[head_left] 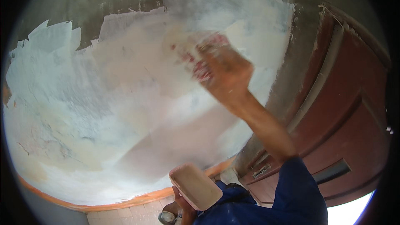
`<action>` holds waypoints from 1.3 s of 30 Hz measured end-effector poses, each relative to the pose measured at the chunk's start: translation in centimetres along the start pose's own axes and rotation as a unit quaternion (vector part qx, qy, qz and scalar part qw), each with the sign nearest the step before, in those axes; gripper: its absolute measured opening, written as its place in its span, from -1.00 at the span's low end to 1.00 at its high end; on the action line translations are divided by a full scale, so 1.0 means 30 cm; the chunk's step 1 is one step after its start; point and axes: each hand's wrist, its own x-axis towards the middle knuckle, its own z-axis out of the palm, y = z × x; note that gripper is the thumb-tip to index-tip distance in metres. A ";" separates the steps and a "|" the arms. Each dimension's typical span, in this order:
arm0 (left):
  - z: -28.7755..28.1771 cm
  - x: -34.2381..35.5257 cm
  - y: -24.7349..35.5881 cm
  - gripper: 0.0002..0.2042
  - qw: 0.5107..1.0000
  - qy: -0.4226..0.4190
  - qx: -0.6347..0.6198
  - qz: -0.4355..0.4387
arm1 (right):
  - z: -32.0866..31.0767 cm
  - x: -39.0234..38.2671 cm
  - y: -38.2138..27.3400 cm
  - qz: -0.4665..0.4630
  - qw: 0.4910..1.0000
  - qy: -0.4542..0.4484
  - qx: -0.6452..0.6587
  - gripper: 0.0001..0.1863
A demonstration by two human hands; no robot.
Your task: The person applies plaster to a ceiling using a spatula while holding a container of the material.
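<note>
Free room runs across the coated wall (125,83) left of the right grip (227,71); reddish-brown door (346,100) with handle (261,170) bounds the right, tray (196,186) in left grip (182,202) obstructs low centre.

A red tool (202,71) smeared with white, blurred, is up at the patchy white wall (125,68); lower down, a pale rectangular tray (200,188) tilts.

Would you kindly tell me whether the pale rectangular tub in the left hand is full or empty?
Not full: the tub shows inner walls below its rim; whether a thin layer coats its bottom, I cannot tell.
</note>
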 end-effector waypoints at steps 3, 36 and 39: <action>-0.026 0.019 0.002 -0.37 1.000 -0.004 0.025 -0.015 | -0.036 -0.088 -0.065 -0.030 0.995 -0.098 0.011 -0.65; -0.038 0.010 0.046 -0.34 1.000 0.013 0.007 -0.021 | -0.143 -0.035 0.231 -0.054 0.995 -0.059 -0.064 -0.39; -0.069 0.009 0.040 -0.33 0.999 0.003 0.021 -0.027 | -0.059 -0.079 0.288 -0.047 0.990 -0.122 -0.042 -0.33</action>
